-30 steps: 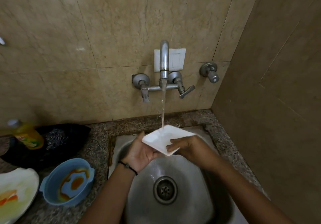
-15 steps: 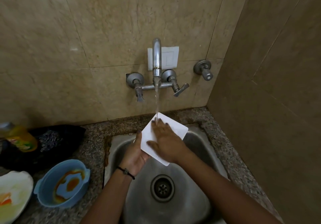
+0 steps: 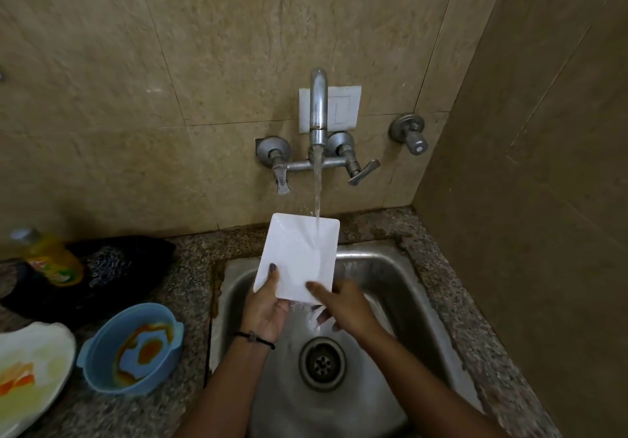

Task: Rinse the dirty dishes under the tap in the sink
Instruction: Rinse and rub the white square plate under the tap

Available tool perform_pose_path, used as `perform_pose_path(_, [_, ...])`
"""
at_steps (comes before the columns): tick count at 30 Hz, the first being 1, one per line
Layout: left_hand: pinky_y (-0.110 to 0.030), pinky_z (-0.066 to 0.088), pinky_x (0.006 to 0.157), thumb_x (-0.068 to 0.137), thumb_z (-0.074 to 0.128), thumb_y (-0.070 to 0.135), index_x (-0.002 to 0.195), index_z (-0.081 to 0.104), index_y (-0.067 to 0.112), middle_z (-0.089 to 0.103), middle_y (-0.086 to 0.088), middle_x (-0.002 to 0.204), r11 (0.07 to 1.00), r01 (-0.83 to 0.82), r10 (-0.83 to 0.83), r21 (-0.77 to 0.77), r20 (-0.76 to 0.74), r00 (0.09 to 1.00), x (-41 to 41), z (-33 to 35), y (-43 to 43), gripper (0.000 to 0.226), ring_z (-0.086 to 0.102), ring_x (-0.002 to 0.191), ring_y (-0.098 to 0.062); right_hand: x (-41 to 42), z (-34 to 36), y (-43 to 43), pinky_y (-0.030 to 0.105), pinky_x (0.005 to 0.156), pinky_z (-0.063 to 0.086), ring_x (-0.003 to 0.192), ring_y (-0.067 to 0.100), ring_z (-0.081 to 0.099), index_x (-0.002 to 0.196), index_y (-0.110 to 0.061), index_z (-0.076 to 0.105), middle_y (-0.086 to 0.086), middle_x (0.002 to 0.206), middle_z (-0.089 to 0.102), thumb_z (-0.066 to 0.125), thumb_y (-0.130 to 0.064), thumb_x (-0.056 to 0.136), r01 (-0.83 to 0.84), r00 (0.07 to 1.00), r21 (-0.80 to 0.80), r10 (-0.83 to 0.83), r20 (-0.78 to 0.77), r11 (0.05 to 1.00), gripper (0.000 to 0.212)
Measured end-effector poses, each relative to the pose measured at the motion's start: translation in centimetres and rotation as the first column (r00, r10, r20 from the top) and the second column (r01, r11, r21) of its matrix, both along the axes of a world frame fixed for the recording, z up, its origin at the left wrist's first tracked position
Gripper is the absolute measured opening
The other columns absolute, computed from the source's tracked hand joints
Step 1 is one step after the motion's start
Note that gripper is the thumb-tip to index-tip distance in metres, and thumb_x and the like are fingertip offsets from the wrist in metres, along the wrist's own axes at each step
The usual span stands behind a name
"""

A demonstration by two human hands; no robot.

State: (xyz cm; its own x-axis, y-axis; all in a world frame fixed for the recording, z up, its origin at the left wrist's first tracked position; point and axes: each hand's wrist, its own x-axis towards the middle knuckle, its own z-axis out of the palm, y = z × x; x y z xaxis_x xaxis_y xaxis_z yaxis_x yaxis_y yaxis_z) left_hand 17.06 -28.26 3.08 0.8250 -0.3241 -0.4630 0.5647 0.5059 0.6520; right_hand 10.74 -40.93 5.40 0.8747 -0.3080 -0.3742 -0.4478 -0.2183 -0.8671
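Observation:
A white rectangular plate (image 3: 299, 254) tilts under the running tap (image 3: 318, 108), over the steel sink (image 3: 390, 288). Water strikes its upper right part and runs off the near edge. My left hand (image 3: 266, 305) grips the plate's near left corner, thumb on top. My right hand (image 3: 343, 305) holds the near right edge, thumb on the plate's face and fingers beneath. On the counter to the left stand a blue bowl (image 3: 132, 349) smeared with orange sauce and a white plate (image 3: 30, 366) with food remains.
A yellow dish-soap bottle (image 3: 51, 257) leans on a dark cloth (image 3: 112, 267) at the left. Two tap handles (image 3: 360, 169) and a separate wall valve (image 3: 409, 131) project from the tiled wall. A side wall closes the right. The sink drain (image 3: 322, 363) lies below my hands.
My right hand has slid off the plate's face down to its near right edge. The plate has turned from a diamond angle to lie lengthwise under the stream.

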Motion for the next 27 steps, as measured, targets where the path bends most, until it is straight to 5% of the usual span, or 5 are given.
perform_pose_path(8, [-0.049, 0.058, 0.075, 0.086, 0.061, -0.006, 0.116, 0.059, 0.006, 0.066, -0.017, 0.117, 0.907, 0.263, -0.299, 0.328, 0.061, 0.952, 0.5, 0.1, 2.0, 0.033, 0.064, 0.103, -0.041, 1.3, 1.8, -4.3, 0.013, 0.051, 0.044, 0.073, 0.004, 0.061, 0.119, -0.011, 0.061, -0.001, 0.101, 0.065, 0.063, -0.025, 0.089, -0.175, 0.983, -0.071, 0.17, -0.063, 0.982, 0.033])
perform_pose_path(13, [-0.055, 0.053, 0.089, 0.087, 0.061, -0.002, 0.125, 0.058, 0.004, 0.065, -0.017, 0.121, 0.844, 0.157, -0.264, 0.512, 0.143, 0.954, 0.4, -0.3, 1.6, 0.038, 0.063, 0.103, -0.036, 5.9, 5.8, -7.0, 0.038, 0.096, 0.046, 0.115, 0.023, 0.056, 0.142, -0.013, 0.034, 0.009, 0.134, 0.054, 0.058, -0.038, 0.091, 0.266, 0.926, -0.078, -0.232, 0.297, 0.961, 0.062])
perform_pose_path(15, [-0.055, 0.051, 0.091, 0.088, 0.062, 0.001, 0.126, 0.057, 0.005, 0.065, -0.015, 0.12, 0.849, 0.16, -0.262, 0.504, 0.138, 0.955, 0.2, 0.0, 1.3, 0.039, 0.063, 0.105, -0.035, 8.2, 7.4, -7.9, 0.033, 0.089, 0.047, 0.116, 0.024, 0.057, 0.136, -0.011, 0.043, 0.01, 0.131, 0.057, 0.055, -0.037, 0.093, 0.297, 0.891, -0.098, -0.238, 0.387, 0.95, 0.052])
perform_pose_path(18, [-0.057, 0.051, 0.09, 0.089, 0.061, 0.003, 0.126, 0.057, 0.007, 0.065, -0.012, 0.121, 0.867, 0.185, -0.272, 0.462, 0.13, 0.953, -0.1, 0.4, 0.9, 0.038, 0.063, 0.107, -0.035, 10.7, 7.8, -7.9, 0.023, 0.06, 0.04, 0.084, 0.021, 0.065, 0.101, -0.006, 0.062, 0.012, 0.099, 0.071, 0.056, -0.022, 0.093, 0.421, 0.829, -0.132, -0.321, 0.458, 0.898, 0.019])
perform_pose_path(27, [-0.051, 0.056, 0.081, 0.088, 0.062, 0.003, 0.118, 0.06, 0.014, 0.068, -0.005, 0.112, 0.906, 0.176, -0.25, 0.384, 0.151, 0.956, -1.1, 1.2, 1.0, 0.032, 0.065, 0.102, -0.029, 11.5, 6.7, -6.2, 0.028, 0.066, 0.045, 0.084, 0.026, 0.065, 0.11, -0.015, 0.064, 0.008, 0.094, 0.071, 0.057, -0.016, 0.09, 0.598, 0.744, -0.384, -0.31, 0.591, 0.703, 0.022])
